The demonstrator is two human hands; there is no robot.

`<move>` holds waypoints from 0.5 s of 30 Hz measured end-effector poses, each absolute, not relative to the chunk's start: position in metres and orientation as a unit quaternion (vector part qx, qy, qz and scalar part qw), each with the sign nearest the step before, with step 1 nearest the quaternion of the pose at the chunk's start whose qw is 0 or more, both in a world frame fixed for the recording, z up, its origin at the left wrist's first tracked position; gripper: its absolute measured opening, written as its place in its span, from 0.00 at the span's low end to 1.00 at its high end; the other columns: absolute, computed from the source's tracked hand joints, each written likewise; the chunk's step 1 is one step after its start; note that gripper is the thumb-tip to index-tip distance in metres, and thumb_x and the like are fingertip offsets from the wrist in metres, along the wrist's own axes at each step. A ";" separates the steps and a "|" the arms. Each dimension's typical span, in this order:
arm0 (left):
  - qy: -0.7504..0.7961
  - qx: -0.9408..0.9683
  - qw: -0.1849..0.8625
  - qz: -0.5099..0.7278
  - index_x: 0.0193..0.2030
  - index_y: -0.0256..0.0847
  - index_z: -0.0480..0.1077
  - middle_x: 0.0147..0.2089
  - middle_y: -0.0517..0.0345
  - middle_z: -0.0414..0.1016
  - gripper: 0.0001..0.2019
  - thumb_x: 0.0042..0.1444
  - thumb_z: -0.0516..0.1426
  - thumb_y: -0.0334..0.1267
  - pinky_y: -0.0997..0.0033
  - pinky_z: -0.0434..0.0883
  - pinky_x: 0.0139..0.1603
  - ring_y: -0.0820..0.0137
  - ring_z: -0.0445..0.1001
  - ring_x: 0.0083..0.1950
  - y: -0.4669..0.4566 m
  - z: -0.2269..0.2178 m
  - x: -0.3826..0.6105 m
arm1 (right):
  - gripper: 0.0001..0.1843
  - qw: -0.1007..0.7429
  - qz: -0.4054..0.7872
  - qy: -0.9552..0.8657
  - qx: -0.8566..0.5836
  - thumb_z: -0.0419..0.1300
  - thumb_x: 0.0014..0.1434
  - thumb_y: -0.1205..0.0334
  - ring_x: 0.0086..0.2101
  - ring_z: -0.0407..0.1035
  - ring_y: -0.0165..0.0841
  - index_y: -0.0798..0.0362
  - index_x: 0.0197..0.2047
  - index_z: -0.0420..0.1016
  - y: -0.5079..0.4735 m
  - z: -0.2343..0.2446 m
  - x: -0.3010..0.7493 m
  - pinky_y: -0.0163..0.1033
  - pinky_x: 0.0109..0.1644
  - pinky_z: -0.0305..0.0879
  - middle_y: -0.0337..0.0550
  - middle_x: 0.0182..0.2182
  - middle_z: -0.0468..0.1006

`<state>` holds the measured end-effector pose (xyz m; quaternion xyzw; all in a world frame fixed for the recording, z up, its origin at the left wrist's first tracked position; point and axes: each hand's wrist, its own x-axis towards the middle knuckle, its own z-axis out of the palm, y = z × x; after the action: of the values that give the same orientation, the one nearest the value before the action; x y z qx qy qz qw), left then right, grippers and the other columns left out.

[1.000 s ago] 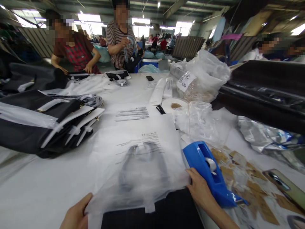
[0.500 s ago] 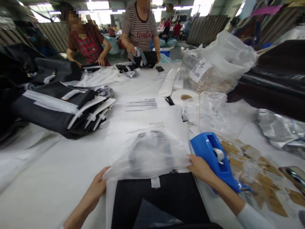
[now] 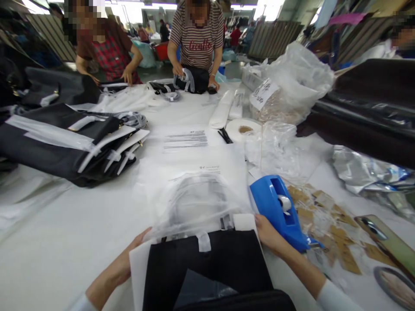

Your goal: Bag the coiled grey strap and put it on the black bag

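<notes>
A black handbag lies flat at the front edge of the table, on a white sheet; a piece of white tape sits at its top edge. Its handles show blurred through a translucent plastic bag that covers the upper end. My left hand is closed on the left edge of the plastic bag's mouth. On the right edge, my right hand is closed too, with its fingers partly hidden beneath the plastic. A blue tape dispenser stands just beyond my right hand.
Wrapped black bags are piled at the left. On the right lie brown cards, a phone, a tape roll and crumpled plastic. Two people handle black bags across the table.
The plastic over the handbag has shifted, and a white sheet corner now shows beside my right hand. My view has turned slightly right. The co-worker in stripes leans lower.
</notes>
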<state>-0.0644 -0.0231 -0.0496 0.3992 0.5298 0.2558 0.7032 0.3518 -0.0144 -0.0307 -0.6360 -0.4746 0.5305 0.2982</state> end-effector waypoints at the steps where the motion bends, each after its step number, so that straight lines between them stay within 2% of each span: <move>1: 0.528 0.453 0.676 0.243 0.46 0.42 0.75 0.36 0.58 0.79 0.17 0.48 0.65 0.41 0.65 0.70 0.50 0.60 0.74 0.42 -0.025 -0.050 -0.068 | 0.15 0.289 0.521 -0.491 -0.636 0.65 0.45 0.49 0.31 0.72 0.41 0.54 0.27 0.77 -0.018 -0.027 0.356 0.43 0.39 0.70 0.40 0.23 0.78; 4: 0.566 0.546 0.584 0.200 0.37 0.42 0.76 0.31 0.60 0.77 0.08 0.48 0.61 0.35 0.70 0.70 0.40 0.62 0.73 0.36 -0.030 -0.050 -0.085 | 0.14 0.239 0.466 -0.553 -0.648 0.64 0.46 0.51 0.28 0.70 0.38 0.53 0.21 0.74 -0.022 -0.019 0.368 0.37 0.32 0.66 0.37 0.22 0.76; 7: 0.613 0.479 0.582 0.237 0.38 0.43 0.75 0.31 0.63 0.77 0.11 0.47 0.58 0.32 0.75 0.68 0.34 0.66 0.72 0.34 -0.031 -0.047 -0.094 | 0.19 0.233 0.419 -0.568 -0.669 0.61 0.48 0.46 0.26 0.68 0.36 0.54 0.21 0.73 -0.022 -0.019 0.370 0.36 0.29 0.63 0.36 0.20 0.74; 11: 0.567 0.259 0.720 0.305 0.49 0.45 0.71 0.36 0.63 0.79 0.18 0.50 0.63 0.38 0.73 0.72 0.41 0.68 0.76 0.37 -0.035 -0.042 -0.080 | 0.25 0.270 0.411 -0.543 -0.681 0.56 0.52 0.39 0.30 0.70 0.40 0.55 0.32 0.78 -0.026 -0.019 0.357 0.40 0.35 0.69 0.40 0.24 0.77; 15: 0.528 0.131 0.787 0.291 0.41 0.37 0.75 0.31 0.55 0.80 0.19 0.47 0.67 0.47 0.69 0.74 0.42 0.63 0.79 0.36 -0.042 -0.044 -0.066 | 0.26 0.280 0.450 -0.542 -0.653 0.60 0.52 0.41 0.41 0.73 0.47 0.55 0.41 0.79 -0.037 -0.006 0.349 0.47 0.50 0.70 0.45 0.37 0.82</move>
<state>-0.0663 -0.0421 -0.0437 0.1309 0.5279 0.2908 0.7871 0.3493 -0.0369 -0.0065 -0.6530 -0.5415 0.4496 0.2796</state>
